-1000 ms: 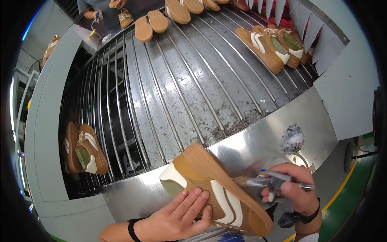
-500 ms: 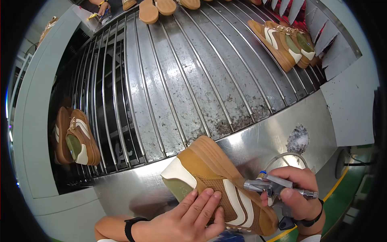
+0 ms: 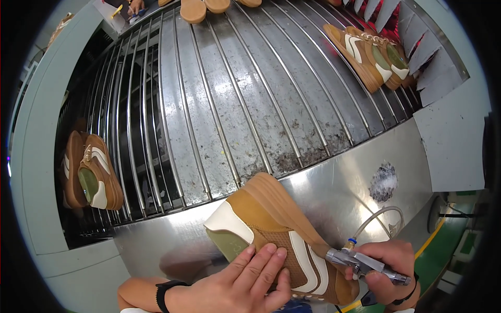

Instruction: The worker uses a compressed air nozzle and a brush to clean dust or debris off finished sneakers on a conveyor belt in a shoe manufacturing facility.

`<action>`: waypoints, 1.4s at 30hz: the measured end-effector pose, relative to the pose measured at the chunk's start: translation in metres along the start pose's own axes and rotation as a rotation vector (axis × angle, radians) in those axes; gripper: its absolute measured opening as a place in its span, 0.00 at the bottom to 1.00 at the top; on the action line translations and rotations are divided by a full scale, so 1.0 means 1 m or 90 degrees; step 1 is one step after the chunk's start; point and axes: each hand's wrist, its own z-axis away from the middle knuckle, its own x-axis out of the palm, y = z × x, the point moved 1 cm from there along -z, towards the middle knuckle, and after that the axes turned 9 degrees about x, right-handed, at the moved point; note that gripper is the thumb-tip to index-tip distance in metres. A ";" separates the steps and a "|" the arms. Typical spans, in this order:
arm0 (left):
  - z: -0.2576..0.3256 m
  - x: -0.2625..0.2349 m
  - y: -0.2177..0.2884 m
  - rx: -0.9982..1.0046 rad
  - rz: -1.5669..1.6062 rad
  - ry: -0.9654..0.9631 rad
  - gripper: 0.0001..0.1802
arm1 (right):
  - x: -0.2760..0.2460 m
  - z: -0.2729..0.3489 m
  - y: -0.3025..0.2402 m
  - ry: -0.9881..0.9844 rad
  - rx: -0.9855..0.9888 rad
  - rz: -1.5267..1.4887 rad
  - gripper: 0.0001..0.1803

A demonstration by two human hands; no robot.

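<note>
Steel rollers (image 3: 229,99) fill most of the view, a wide curved conveyor w/ grime along its near edge, and a shiny metal surface (image 3: 334,193) sits right at the front. On it I've got a tan sneaker (image 3: 276,229), tipped on its side, sole edge up, cream heel patch pointing left, toe end down toward the right.

My left hand (image 3: 240,281) lies flat on the shoe's mesh side, fingers (image 3: 261,261) pressed together and laid along the upper, black band on the wrist. Right hand (image 3: 391,266) is closed round a small metal spray tool (image 3: 362,263), fingers curled tight about its body, nozzle touching the shoe near the toe end. Clear hose (image 3: 376,219) loops up from the tool's back fitting.

Elsewhere: pair of matching shoes (image 3: 88,172) lying at the left side of the rollers, another pair (image 3: 376,52) far right near the grey flaps (image 3: 428,47), more soles (image 3: 203,8) at the far end. White powdery smudge (image 3: 383,182) on the metal, just right of the shoe. Green floor w/ yellow line (image 3: 443,235) lower right.
</note>
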 end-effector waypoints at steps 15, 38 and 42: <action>-0.012 0.000 0.007 -0.115 0.110 0.111 0.10 | -0.031 0.042 0.004 -0.023 -0.077 0.067 0.22; -0.022 -0.048 0.015 -0.303 0.261 -0.356 0.34 | -0.113 0.034 0.129 0.348 -0.051 -0.317 0.20; 0.006 -0.041 0.021 -0.346 0.213 -0.386 0.37 | -0.123 0.022 0.102 0.312 0.010 -0.298 0.19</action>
